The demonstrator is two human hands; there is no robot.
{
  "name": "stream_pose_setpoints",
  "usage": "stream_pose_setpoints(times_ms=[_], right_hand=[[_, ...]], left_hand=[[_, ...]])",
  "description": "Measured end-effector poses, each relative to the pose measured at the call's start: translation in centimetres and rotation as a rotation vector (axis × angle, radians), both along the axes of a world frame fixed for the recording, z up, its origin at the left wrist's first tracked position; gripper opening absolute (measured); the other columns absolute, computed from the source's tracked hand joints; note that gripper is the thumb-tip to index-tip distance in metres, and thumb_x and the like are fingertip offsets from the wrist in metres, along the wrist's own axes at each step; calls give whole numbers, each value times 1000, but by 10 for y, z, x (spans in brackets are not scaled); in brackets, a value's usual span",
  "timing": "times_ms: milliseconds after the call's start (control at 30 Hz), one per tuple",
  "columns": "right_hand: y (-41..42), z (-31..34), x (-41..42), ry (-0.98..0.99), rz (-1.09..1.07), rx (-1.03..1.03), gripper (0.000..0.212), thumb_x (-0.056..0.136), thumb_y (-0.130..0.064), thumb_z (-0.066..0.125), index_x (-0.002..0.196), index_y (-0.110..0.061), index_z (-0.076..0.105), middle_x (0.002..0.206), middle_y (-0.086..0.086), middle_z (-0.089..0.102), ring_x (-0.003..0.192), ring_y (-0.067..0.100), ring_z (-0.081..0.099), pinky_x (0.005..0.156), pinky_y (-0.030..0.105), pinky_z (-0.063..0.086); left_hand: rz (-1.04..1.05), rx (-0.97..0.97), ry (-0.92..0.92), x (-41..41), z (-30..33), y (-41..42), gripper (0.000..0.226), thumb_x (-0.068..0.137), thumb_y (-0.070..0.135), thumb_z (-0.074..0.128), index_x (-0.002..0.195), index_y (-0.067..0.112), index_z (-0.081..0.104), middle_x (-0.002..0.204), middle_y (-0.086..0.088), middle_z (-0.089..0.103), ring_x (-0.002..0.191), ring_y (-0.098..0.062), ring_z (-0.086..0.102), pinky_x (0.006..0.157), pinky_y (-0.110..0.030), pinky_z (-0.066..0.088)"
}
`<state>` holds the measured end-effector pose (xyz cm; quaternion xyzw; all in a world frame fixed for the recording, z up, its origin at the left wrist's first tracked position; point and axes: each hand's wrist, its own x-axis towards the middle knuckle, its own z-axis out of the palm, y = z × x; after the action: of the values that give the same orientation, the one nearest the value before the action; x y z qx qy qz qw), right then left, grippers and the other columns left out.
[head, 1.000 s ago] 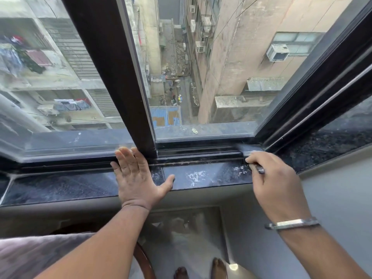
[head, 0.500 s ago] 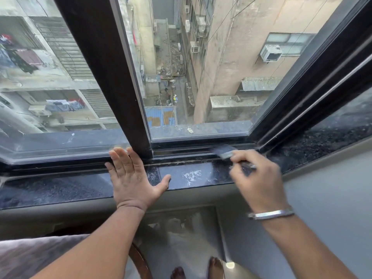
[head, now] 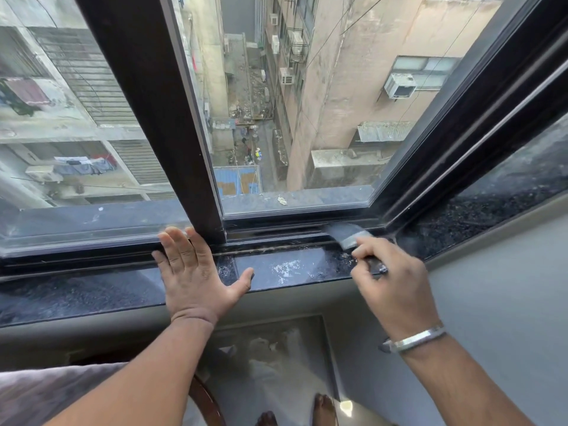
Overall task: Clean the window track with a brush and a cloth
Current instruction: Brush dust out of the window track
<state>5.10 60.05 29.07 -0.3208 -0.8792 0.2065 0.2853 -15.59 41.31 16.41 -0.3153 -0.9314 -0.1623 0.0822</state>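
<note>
My right hand [head: 388,279] grips the dark handle of a flat paint brush [head: 345,233]. Its grey bristles lie in the dark window track [head: 276,233], just left of the right corner. My left hand [head: 193,272] lies flat and open on the black stone sill [head: 292,269], fingertips touching the base of the dark window frame post [head: 153,118]. White dust specks lie on the sill between my hands. No cloth is in view.
The sliding pane left of the post is shut; the opening to its right looks down on an alley far below. A grey wall runs under the sill on the right. My bare feet [head: 322,408] and a curved wooden chair edge [head: 209,401] show below.
My right hand has drawn the brush leftward along the track, away from the right corner. My left hand stays flat on the sill.
</note>
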Motion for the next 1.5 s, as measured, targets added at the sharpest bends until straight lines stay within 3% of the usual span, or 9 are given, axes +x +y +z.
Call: stream_pose_setpoints(times_ms=[133, 233, 433, 633, 767, 867, 1033, 1333, 1500], right_hand=[[13, 14, 11, 73, -203, 57, 25, 67, 5, 62, 82, -14, 65, 98, 5, 75, 89, 24, 71, 79, 28, 51], [-19, 25, -13, 237, 58, 21, 19, 68, -3, 62, 80, -16, 65, 104, -3, 73, 99, 7, 68, 89, 19, 50], [-76, 7, -79, 187, 416, -226, 21, 65, 6, 65, 77, -11, 66, 101, 0, 74, 100, 9, 69, 86, 27, 55], [-12, 5, -14, -24, 85, -70, 28, 65, 5, 67, 73, -21, 59, 86, -2, 73, 82, 21, 69, 75, 39, 53], [23, 23, 24, 93, -102, 69, 24, 70, 4, 61, 80, -18, 60, 102, -1, 72, 98, 16, 68, 88, 10, 43], [12, 22, 28, 183, 53, 146, 16, 73, -2, 60, 82, -14, 61, 114, -2, 68, 111, 5, 64, 95, 12, 43], [9, 0, 8, 130, 54, -22, 36, 68, 15, 64, 79, -19, 60, 100, 4, 73, 102, 22, 70, 88, 15, 47], [17, -7, 20, 215, -62, -111, 33, 71, 12, 63, 80, -20, 59, 108, 0, 74, 100, -2, 67, 83, 9, 48], [-3, 14, 12, 704, -99, -587, 38, 80, 13, 52, 79, -25, 52, 104, 9, 76, 102, 19, 71, 85, 24, 57]], left_hand=[[25, -7, -39, 2, 5, 1, 131, 67, 83, 41, 151, 2, -18, 161, -24, -16, 149, -36, -20, 120, -63, 3], [18, -13, -55, 1, 7, 1, 130, 67, 84, 39, 151, 4, -22, 160, -21, -21, 149, -36, -21, 120, -63, 4], [12, -16, -92, -1, 6, 2, 123, 72, 88, 24, 150, 6, -24, 156, -14, -38, 148, -36, -22, 119, -64, 2], [16, -23, -63, 0, 6, 1, 133, 66, 85, 40, 151, 5, -24, 156, -14, -39, 149, -36, -21, 121, -61, 0], [19, -28, -87, 1, 9, 3, 132, 66, 85, 38, 150, 5, -25, 154, -13, -41, 148, -35, -25, 120, -62, 1], [18, -34, -82, 1, 10, 3, 131, 66, 86, 37, 150, 6, -27, 154, -12, -42, 147, -35, -27, 120, -62, 1], [31, -49, -87, 0, 8, 4, 131, 66, 86, 37, 151, 0, -13, 155, -14, -40, 149, -35, -23, 120, -63, 4], [36, -79, -54, 1, 6, 2, 133, 67, 87, 41, 152, -1, -13, 157, -16, -36, 150, -38, -18, 120, -63, 5], [13, -54, -122, 6, 20, -4, 126, 73, 86, 35, 152, 3, -16, 159, -18, -27, 150, -35, -21, 120, -61, -6]])
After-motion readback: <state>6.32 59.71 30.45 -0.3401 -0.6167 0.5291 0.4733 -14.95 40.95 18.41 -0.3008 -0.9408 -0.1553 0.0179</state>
